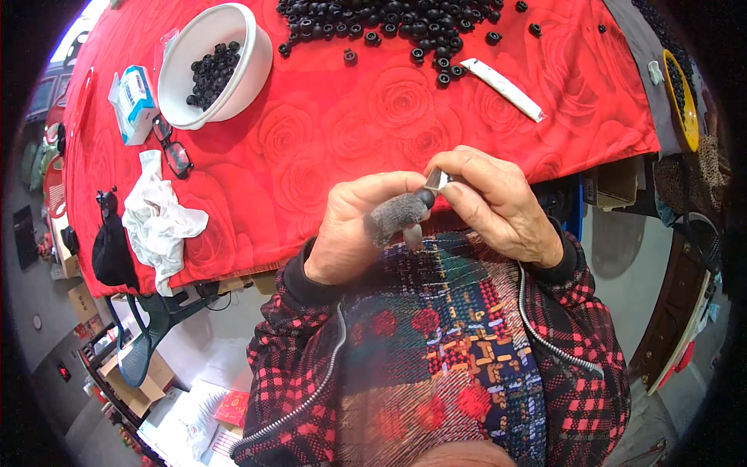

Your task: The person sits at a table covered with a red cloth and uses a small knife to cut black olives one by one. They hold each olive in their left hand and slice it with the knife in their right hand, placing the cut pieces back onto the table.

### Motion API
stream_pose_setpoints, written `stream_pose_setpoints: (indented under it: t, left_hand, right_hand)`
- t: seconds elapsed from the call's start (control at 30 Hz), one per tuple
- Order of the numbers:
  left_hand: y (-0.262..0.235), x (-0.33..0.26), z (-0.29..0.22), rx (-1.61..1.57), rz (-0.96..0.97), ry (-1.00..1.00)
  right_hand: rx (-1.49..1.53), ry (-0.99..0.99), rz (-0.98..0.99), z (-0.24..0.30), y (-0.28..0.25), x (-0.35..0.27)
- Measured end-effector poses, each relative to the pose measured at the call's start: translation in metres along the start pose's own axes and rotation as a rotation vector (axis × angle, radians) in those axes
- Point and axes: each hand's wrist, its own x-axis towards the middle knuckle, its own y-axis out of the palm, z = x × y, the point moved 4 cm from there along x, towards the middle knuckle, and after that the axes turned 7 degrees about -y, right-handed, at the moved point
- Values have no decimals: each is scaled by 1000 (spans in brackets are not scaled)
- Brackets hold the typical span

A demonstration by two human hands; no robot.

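Observation:
Over the table's near edge, my left hand (354,222) pinches a small round black part (426,197) between thumb and forefinger. Worn grey coverings (397,219) sit on some of its fingers. My right hand (498,198) is closed on a small flat metal piece, apparently a blade (436,180), held against the black part. Exactly where the two touch is hidden by the fingers. Many similar black parts (389,19) are heaped at the table's far side. More lie in a white plastic bowl (261,58) at the far left.
A red rose-patterned cloth (334,132) covers the table. On it are a long white strip (502,89), a tissue pack (134,105), eyeglasses (173,148) and a crumpled white cloth (159,218). A yellow tray (686,117) of small black pieces stands at right.

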Motion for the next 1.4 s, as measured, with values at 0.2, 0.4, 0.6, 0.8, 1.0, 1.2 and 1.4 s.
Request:
stream_pose_setpoints:
  t: [0.2,0.4,0.6,0.8,1.0,1.2,1.4]
  left_hand:
    - [-4,3,1,1,-4,21]
    - [-5,5,1,-7,-25,1]
    - [-8,9,3,-67,-6,-13]
    - [-10,12,2,-114,22,-18]
    - [-11,14,5,-98,-12,-28]
    - [-14,17,7,-120,20,-33]
    - [-14,17,9,-127,-3,-60]
  right_hand:
    - [-7,-7,-1,-1,-1,0]
    - [11,-19,5,-4,-2,3]
    - [25,-25,-1,-8,-2,4]
    - [28,-19,0,-12,-2,6]
    - [34,33,54,-10,-7,10]
    - [70,29,58,-13,-7,10]
    - [50,-4,54,-18,-7,9]
